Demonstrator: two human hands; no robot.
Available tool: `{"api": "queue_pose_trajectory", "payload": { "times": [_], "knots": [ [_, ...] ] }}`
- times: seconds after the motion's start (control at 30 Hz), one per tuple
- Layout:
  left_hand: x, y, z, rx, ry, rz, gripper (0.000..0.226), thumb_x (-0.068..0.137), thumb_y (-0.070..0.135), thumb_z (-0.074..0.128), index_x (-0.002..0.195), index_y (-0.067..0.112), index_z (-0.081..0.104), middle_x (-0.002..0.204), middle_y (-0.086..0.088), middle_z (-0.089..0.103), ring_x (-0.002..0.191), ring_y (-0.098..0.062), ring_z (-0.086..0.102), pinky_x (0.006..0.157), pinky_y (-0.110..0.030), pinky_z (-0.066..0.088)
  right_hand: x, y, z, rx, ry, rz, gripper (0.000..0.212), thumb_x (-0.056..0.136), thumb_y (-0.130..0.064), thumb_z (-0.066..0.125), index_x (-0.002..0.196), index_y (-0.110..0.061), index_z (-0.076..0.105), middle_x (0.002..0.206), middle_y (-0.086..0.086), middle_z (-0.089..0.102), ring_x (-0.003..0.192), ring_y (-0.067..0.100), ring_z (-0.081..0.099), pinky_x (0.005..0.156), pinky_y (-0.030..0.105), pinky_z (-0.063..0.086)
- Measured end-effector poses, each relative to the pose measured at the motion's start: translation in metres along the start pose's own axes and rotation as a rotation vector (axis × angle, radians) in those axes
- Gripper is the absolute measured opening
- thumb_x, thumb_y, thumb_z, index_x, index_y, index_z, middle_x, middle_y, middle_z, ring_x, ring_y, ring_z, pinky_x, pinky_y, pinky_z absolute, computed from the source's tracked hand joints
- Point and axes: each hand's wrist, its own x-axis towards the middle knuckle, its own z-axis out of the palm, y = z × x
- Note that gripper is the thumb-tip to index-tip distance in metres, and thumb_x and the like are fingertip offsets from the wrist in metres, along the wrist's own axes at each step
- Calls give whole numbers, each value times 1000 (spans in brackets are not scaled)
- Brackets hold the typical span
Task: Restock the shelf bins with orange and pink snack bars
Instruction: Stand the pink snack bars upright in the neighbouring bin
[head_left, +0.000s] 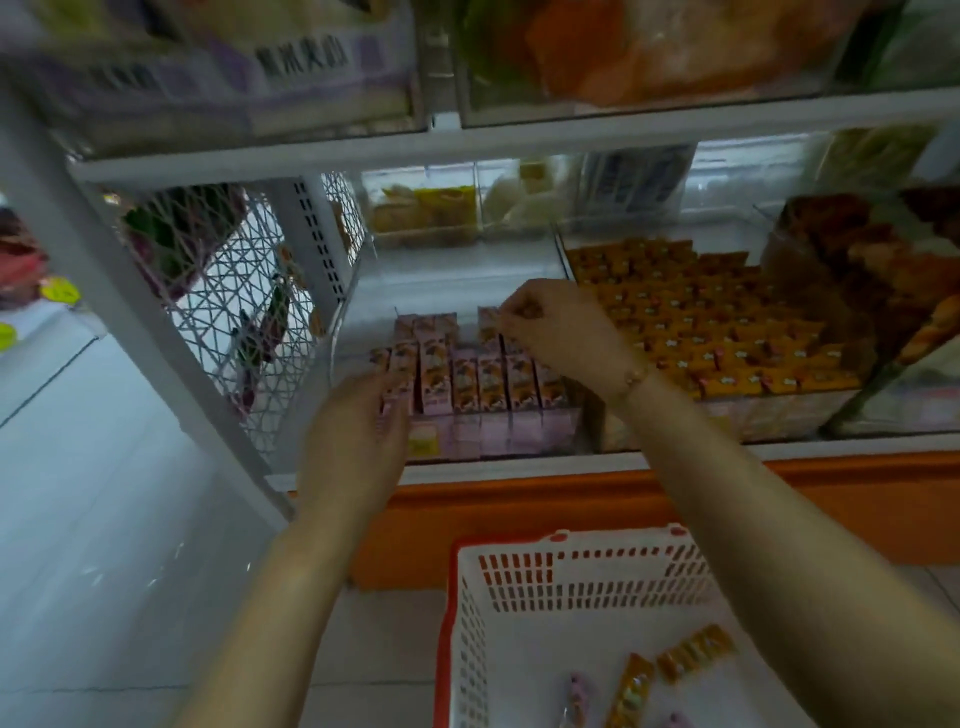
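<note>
The pink bars (462, 376) stand upright in tight rows in the front part of a clear bin (519, 439) on the lower shelf. Behind them the bin floor looks bare. The right hand (566, 327) reaches over the rows with curled fingers and seems to pinch the top of one pink bar (488, 318) in the back row, beside a small gap. The picture is a little blurred there, so I cannot tell if this bar stands on the floor or hangs from the fingers. The left hand (358, 421) is flat, with straight fingers. It touches the left end of the front rows and holds nothing. Just to the right, the orange bars (717, 332) fill most of their own bin. Below the shelf stands a basket (519, 571), where a few loose bars lie, some orange (696, 652) and at least one pink (576, 693).

I judge that the step in hand is to seat this bar in the back row. The main risk is that the back row has no support behind it, so a bar released while tilted may fall backward. If it is pushed too hard into the gap, the neighbours may lean and fall one after another. The right wrist also passes low over the front rows and could catch their tops.
</note>
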Motion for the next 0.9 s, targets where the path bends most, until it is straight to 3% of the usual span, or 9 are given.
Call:
{"api": "queue_pose_trajectory", "payload": {
  "times": [0.07, 0.13, 0.23, 0.4, 0.67, 0.77, 0.83, 0.9],
  "knots": [
    [2, -12, -1, 62, -82, -37, 32, 95, 18, 52, 125, 13, 60, 126, -8, 59, 109, -26, 58, 85, -28, 41, 42, 3, 15, -153, -130, 82, 34, 90, -24, 61, 94, 9, 68, 96, 19, 67, 85, 25, 63, 68, 30, 51],
    [2, -21, -1, 81, -148, -46, 29, 94, 17, 52, 121, 13, 62, 122, -7, 62, 109, -25, 58, 85, -28, 42, 70, 10, 28, -312, -267, 169, 33, 91, -29, 59, 91, 4, 65, 96, 19, 62, 81, 24, 59, 66, 29, 49],
    [3, -29, 0, 66, -194, -8, 27, 94, 16, 52, 118, 16, 64, 118, -3, 62, 107, -20, 57, 81, -24, 40, 90, 14, 40, -477, -379, 229, 45, 96, -30, 52, 123, 5, 53, 126, 22, 53, 112, 32, 54, 91, 34, 44],
    [7, -37, 6, 80, -213, 4, 30, 96, 24, 48, 124, 26, 59, 125, 7, 57, 115, -10, 51, 87, -18, 37, 110, 16, 57, -600, -462, 308, 42, 101, -27, 39, 134, -3, 47, 135, 20, 49, 119, 32, 50, 95, 35, 41],
    [14, -42, 4, 38, -219, 14, 31, 96, 26, 47, 125, 29, 57, 126, 12, 56, 114, -6, 50, 90, -15, 35, 128, 22, 73, -560, -470, 445, 73, 85, -53, 59, 137, -4, 42, 136, 18, 47, 125, 33, 45, 106, 43, 38],
    [15, -44, 5, 18, -219, 17, 30, 97, 26, 47, 125, 28, 56, 125, 10, 56, 113, -6, 51, 88, -14, 34, 130, 20, 72, -463, -478, 464, 64, 92, -45, 53, 141, -7, 38, 131, 17, 49, 126, 32, 45, 103, 37, 38],
    [14, -44, 5, 3, -221, 13, 30, 96, 25, 48, 125, 27, 57, 124, 9, 57, 113, -7, 51, 88, -15, 35, 129, 18, 66, -273, -441, 490, 57, 98, -38, 45, 145, -9, 32, 141, 18, 42, 128, 32, 43, 102, 36, 37],
    [13, -44, 6, -12, -219, 7, 30, 96, 24, 49, 125, 26, 57, 124, 8, 57, 113, -7, 51, 90, -16, 36, 128, 20, 60, -105, -373, 480, 57, 95, -42, 47, 138, -4, 43, 139, 19, 46, 124, 33, 48, 102, 39, 41]
  ]
}}
